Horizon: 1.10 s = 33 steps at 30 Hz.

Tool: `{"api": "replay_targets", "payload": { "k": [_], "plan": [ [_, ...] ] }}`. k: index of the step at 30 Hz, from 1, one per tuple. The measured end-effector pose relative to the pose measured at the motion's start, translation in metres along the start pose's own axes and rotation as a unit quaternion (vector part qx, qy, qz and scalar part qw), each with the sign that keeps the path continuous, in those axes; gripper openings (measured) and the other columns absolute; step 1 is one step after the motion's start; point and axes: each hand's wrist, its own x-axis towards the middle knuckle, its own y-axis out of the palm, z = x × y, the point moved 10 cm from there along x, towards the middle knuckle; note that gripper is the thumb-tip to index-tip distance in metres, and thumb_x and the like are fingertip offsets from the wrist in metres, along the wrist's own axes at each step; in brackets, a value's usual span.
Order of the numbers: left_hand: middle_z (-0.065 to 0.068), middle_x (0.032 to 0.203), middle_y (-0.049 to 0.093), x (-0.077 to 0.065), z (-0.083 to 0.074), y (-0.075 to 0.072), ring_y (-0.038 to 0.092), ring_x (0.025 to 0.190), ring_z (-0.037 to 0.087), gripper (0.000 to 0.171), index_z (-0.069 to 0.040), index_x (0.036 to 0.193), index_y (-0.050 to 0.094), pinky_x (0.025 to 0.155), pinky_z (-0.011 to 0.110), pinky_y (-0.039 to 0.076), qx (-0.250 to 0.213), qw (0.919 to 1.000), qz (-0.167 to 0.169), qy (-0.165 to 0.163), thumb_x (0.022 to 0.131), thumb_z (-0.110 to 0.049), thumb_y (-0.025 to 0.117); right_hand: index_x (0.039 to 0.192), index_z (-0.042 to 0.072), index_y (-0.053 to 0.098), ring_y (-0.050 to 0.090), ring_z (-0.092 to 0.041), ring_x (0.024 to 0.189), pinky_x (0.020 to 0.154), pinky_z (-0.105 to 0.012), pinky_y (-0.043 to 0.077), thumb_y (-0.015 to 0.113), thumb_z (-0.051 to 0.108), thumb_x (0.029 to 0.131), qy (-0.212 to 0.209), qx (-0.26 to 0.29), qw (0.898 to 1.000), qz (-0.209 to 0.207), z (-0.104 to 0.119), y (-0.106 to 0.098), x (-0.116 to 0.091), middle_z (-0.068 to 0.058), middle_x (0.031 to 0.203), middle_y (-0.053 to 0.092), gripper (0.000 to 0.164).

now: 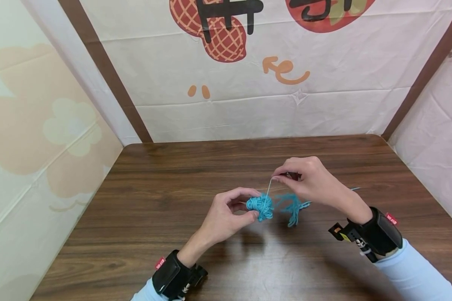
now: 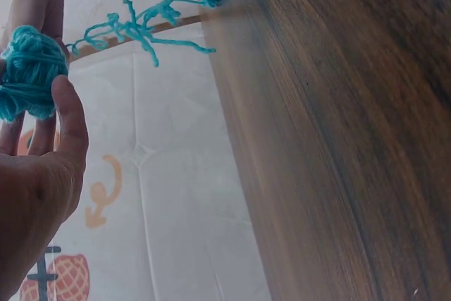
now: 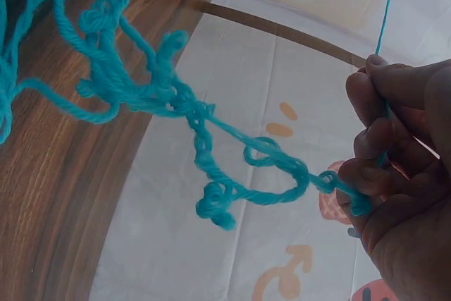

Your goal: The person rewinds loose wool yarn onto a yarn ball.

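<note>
A small ball of turquoise yarn (image 1: 260, 206) is held between the thumb and fingers of my left hand (image 1: 229, 215), above the table. My right hand (image 1: 305, 179) pinches a strand of yarn (image 3: 384, 22) that runs taut up from the ball to its fingertips. From the right hand's curled lower fingers trails a tangled length of yarn (image 3: 204, 132), with loops and knots, also in the head view below that hand. The left wrist view shows the wound ball (image 2: 35, 68) against the fingers, with the thumb on its near side.
A brown wood-grain table (image 1: 154, 217) lies beneath both hands. White printed cloth (image 1: 229, 117) hangs behind its far edge, with more cloth (image 1: 41, 146) at the left and right sides.
</note>
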Motion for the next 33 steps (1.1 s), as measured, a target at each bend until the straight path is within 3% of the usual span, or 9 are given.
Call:
{"api": "replay_targets", "payload": {
  "k": [6,19,25,29,33],
  "plan": [
    [0.010,0.125,0.070,-0.002,0.002,0.003,0.069,0.103,0.015,0.034,-0.010,0.118,0.071,0.086,0.028,0.062,-0.001,0.9998,0.020,-0.002,0.085,-0.001,0.072,0.094,0.010,0.079,0.046,0.002,0.059,0.054,-0.010,0.038,0.076,0.009,0.091,0.006,-0.003,1.000,-0.009,-0.008,-0.002,0.001,0.009,0.077,0.069,0.004],
    [0.015,0.130,0.066,-0.005,-0.001,0.011,0.069,0.110,0.021,0.036,-0.005,0.117,0.067,0.091,0.028,0.061,-0.035,0.9981,0.049,-0.004,0.083,0.004,0.072,0.092,0.013,0.081,0.046,0.000,0.057,0.052,-0.013,0.037,0.079,0.000,0.085,0.071,-0.019,0.997,-0.014,-0.031,-0.005,-0.001,0.011,0.075,0.069,0.015],
    [0.025,0.127,0.063,-0.004,-0.005,0.012,0.067,0.114,0.013,0.034,0.003,0.115,0.062,0.093,0.029,0.061,-0.088,0.9940,0.059,0.025,0.082,0.007,0.070,0.094,0.014,0.081,0.048,0.001,0.058,0.052,-0.013,0.038,0.077,0.002,0.088,0.088,-0.015,0.996,-0.010,-0.040,-0.004,-0.004,0.011,0.077,0.071,0.014],
    [0.025,0.125,0.063,-0.002,-0.010,0.005,0.067,0.113,0.014,0.035,0.010,0.114,0.057,0.095,0.028,0.059,-0.136,0.9891,0.032,0.047,0.082,0.006,0.070,0.096,0.012,0.081,0.049,-0.001,0.056,0.051,-0.016,0.039,0.076,0.005,0.090,0.107,-0.009,0.994,0.009,-0.048,0.004,-0.009,0.009,0.075,0.070,0.011],
    [0.007,0.123,0.063,0.000,-0.007,-0.009,0.065,0.111,0.012,0.032,0.001,0.113,0.057,0.095,0.024,0.058,-0.170,0.9845,-0.033,0.026,0.083,0.002,0.069,0.095,0.012,0.081,0.052,-0.002,0.057,0.051,-0.018,0.043,0.075,0.006,0.091,0.110,0.007,0.993,0.048,-0.051,0.020,-0.016,0.006,0.077,0.072,0.010]
  ]
}}
